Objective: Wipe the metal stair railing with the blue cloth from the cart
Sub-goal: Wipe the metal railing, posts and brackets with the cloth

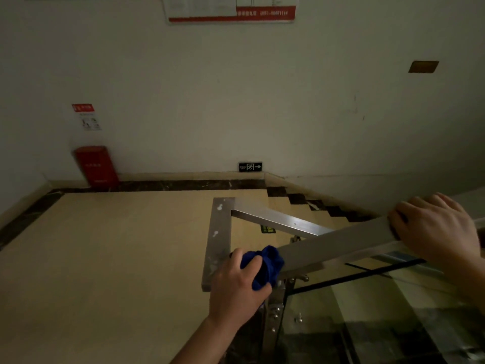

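Observation:
The metal stair railing (330, 245) is a flat steel handrail that turns a corner at the landing, with one bar running left-down and another rising to the right. My left hand (237, 285) is closed around a bunched blue cloth (267, 266), pressing it against the rail at the corner where the rising bar begins. Higher up on the right, my right hand (433, 227) rests over the top of the same bar, fingers curled around its far edge. No cart is in view.
Glass panels (367, 306) with steel posts and bolts hang under the rail. Beyond lies a beige tiled landing (118, 245) with a dark border. A red fire box (95, 165) stands against the white wall, and an exit sign (250, 167) sits low on it.

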